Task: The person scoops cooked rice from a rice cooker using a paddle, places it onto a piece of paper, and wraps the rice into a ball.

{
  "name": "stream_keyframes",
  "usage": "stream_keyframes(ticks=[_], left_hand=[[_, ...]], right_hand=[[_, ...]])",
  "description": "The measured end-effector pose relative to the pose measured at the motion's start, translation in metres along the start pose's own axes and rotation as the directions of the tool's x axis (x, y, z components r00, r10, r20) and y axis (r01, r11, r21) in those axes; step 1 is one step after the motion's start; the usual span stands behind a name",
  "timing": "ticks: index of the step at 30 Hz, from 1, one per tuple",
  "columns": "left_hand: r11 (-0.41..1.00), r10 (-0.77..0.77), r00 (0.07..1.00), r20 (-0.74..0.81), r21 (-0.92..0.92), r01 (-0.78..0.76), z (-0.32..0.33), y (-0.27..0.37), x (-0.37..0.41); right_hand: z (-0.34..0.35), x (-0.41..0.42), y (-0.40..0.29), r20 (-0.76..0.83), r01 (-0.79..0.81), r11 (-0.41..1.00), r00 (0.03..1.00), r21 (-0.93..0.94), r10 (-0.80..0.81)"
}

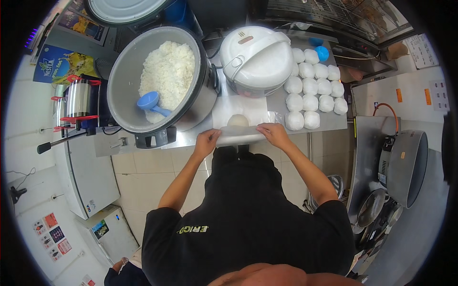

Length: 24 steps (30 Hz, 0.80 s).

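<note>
At the table's front edge my left hand (208, 142) and my right hand (273, 135) each pinch a corner of a white paper sheet (240, 133). Its near edge is lifted in front of a rice portion (238, 120) that rests on the paper. Left of it, a big pot (120, 82) tilts towards me with cooked white rice (168, 71) and a blue plastic scoop (148, 101) in it. Behind the paper stands a white lidded rice container (256, 60). To its right, several white wrapped portions (310, 86) lie in rows on the metal table (331, 123).
A blue round object (322, 53) is beside the wrapped portions. A cup-sealing machine (78, 98) with a black-tipped lever stands at the left. On the right are a metal counter (363, 143), a large grey pot (404, 168) and pans. Another person's hand (120, 264) shows at bottom left.
</note>
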<state>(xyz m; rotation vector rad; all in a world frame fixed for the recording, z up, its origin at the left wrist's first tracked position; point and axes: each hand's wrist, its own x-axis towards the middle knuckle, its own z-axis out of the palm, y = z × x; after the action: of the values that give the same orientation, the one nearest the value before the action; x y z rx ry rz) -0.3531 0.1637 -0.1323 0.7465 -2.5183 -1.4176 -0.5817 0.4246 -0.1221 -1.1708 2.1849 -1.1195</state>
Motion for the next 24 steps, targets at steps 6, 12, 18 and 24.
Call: stream_keyframes(ticks=[6, 12, 18, 24], left_hand=[[0.991, -0.108, 0.984, -0.143, 0.062, 0.117, 0.021, -0.007, 0.015], [0.97, 0.015, 0.938, -0.345, 0.232, 0.07, 0.048, -0.022, 0.016], [0.923, -0.114, 0.937, -0.33, 0.314, 0.223, 0.043, 0.002, 0.019], [0.948, 0.094, 0.966, -0.242, 0.318, -0.012, 0.035, 0.013, 0.039]], right_hand=[[0.001, 0.025, 0.007, 0.022, -0.12, 0.99, 0.992, -0.079, 0.122], [0.014, 0.035, 0.015, 0.073, -0.206, 0.962, 0.972, -0.179, 0.221], [0.014, 0.034, 0.003, 0.093, -0.157, 0.909, 0.974, -0.386, 0.208], [0.022, 0.056, -0.002, -0.172, 0.034, 0.905, 0.978, -0.424, -0.117]])
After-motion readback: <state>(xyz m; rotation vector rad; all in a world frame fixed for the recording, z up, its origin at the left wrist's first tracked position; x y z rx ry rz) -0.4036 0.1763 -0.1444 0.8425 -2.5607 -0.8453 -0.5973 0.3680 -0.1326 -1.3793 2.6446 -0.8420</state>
